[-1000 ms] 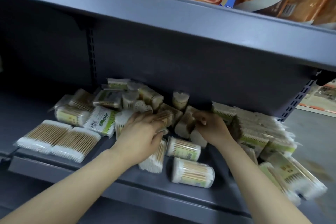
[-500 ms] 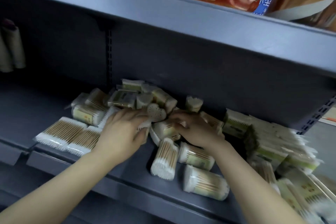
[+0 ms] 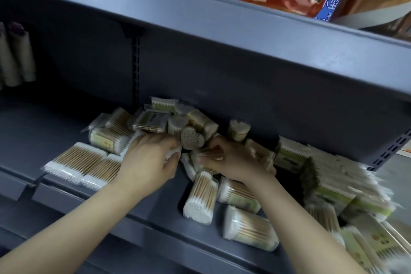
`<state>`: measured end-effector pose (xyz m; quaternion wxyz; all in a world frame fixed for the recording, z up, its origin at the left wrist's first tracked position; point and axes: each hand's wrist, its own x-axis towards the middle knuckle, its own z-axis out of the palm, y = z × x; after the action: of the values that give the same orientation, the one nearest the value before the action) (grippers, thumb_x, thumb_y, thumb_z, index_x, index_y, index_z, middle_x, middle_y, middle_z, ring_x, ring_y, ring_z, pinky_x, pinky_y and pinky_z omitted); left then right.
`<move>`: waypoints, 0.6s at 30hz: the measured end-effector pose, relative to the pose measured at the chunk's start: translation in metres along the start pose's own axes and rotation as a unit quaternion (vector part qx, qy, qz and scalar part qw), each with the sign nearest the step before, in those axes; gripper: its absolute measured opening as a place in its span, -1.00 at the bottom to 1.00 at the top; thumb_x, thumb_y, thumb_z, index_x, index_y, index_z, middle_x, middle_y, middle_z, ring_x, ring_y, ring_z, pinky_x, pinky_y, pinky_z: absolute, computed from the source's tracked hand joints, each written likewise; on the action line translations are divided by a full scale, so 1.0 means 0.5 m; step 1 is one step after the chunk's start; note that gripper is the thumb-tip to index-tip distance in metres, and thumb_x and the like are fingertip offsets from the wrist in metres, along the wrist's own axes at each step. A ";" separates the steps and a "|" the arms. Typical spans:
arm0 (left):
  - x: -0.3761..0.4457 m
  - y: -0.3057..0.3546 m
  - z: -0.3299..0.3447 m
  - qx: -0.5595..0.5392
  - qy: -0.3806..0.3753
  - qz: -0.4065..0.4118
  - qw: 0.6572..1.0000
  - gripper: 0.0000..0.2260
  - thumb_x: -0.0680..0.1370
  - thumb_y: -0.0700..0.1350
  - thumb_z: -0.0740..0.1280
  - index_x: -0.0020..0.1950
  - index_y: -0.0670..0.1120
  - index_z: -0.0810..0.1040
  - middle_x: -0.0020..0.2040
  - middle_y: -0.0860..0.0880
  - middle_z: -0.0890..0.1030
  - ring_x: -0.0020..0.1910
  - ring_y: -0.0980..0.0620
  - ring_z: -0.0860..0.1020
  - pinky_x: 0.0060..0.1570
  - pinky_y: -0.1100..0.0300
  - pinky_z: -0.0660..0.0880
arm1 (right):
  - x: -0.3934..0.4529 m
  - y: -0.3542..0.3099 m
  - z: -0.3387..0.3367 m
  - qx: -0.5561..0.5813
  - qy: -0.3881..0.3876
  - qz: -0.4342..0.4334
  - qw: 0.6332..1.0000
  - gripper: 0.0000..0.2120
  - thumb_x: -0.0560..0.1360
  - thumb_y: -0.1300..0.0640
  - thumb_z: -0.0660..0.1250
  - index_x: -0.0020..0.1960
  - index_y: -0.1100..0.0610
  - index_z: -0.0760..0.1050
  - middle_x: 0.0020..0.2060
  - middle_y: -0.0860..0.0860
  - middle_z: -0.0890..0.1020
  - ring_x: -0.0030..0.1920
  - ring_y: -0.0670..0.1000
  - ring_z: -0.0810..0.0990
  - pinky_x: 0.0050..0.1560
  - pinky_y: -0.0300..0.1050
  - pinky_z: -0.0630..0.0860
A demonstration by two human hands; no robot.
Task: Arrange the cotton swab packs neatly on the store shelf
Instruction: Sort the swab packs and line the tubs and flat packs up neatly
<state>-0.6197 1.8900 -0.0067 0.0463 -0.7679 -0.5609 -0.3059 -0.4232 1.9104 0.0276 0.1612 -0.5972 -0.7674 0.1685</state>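
Cotton swab packs — heaped around both hands

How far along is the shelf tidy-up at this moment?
Early. Done: only the flat packs at left lie side by side. In hand: left hand and right hand grip packs mid-pile by the heart-shaped pack. Left: tipped tubs and the slumped right stack.

The right-hand stack of packs is blurred and cut off at the frame's edge.
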 end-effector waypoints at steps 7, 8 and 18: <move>-0.004 0.005 0.002 -0.013 0.007 -0.021 1.000 -0.68 0.39 0.06 0.12 -0.11 -0.04 0.60 -0.14 -0.01 0.64 -0.18 -0.14 0.59 -0.15 0.08 0.45 | 0.011 -0.001 0.009 -0.016 0.014 0.025 0.999 -0.64 0.36 -0.14 0.36 0.04 0.03 0.43 0.03 -0.01 0.53 0.02 0.01 0.51 -0.12 -0.16 0.35; -0.003 0.006 0.002 -0.015 0.007 -0.024 1.000 -0.68 0.39 0.06 0.12 -0.11 -0.04 0.60 -0.13 -0.01 0.64 -0.17 -0.15 0.59 -0.15 0.09 0.43 | 0.011 0.002 0.009 -0.005 0.021 0.026 0.999 -0.65 0.34 -0.13 0.36 0.04 0.02 0.44 0.02 -0.01 0.53 0.02 0.01 0.51 -0.11 -0.15 0.38; 0.003 0.018 0.005 -0.009 0.039 -0.032 0.999 -0.67 0.38 0.04 0.11 -0.15 -0.05 0.62 -0.17 -0.03 0.63 -0.20 -0.16 0.57 -0.21 0.13 0.37 | 0.007 0.048 -0.055 0.064 0.120 0.027 0.990 -0.79 0.36 0.00 0.37 -0.04 0.02 0.49 -0.01 -0.02 0.53 0.10 0.02 0.47 0.19 0.00 0.40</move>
<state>-0.6102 1.8892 -0.0053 0.0515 -0.7373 -0.5801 -0.3425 -0.3910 1.9212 0.0414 0.2858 -0.6223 -0.7135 0.1485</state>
